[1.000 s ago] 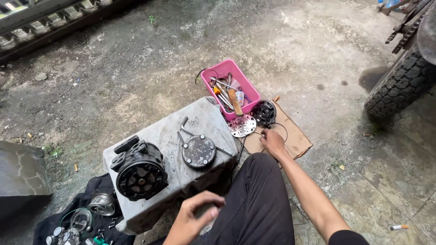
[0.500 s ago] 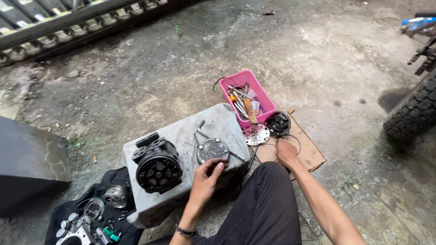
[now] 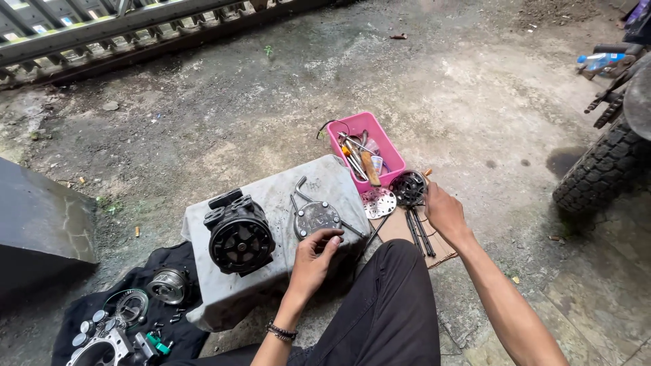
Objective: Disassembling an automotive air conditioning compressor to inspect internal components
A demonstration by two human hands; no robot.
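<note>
Left hand [image 3: 313, 261] on the near edge of the round grey metal plate [image 3: 317, 217], fingers curled loosely over its rim, touching it; can't tell if it actually grips. Plate lies flat on the grey block [image 3: 271, 203] that serves as table, right of the black compressor body [image 3: 239, 234] standing on the same block. A bent metal rod [image 3: 296, 188] lies against the plate's far side. Right hand [image 3: 444, 210] is out on the cardboard sheet [image 3: 400, 234] on the ground, fingers half open, tips touching the black round part [image 3: 409, 187]; grip not clear. Just left of that part: a perforated silver disc [image 3: 378, 202]. Long black bolts [image 3: 417, 230] lie on the cardboard under the right hand. Pink plastic tray [image 3: 380, 142] with screwdrivers and small tools sits just beyond, touching the block's far right corner. Lower left, black cloth [image 3: 169, 325] on the ground holds a pulley [image 3: 167, 285], a ring and small loose parts. Motorcycle tyre [image 3: 603, 169] at right edge, well apart.
</note>
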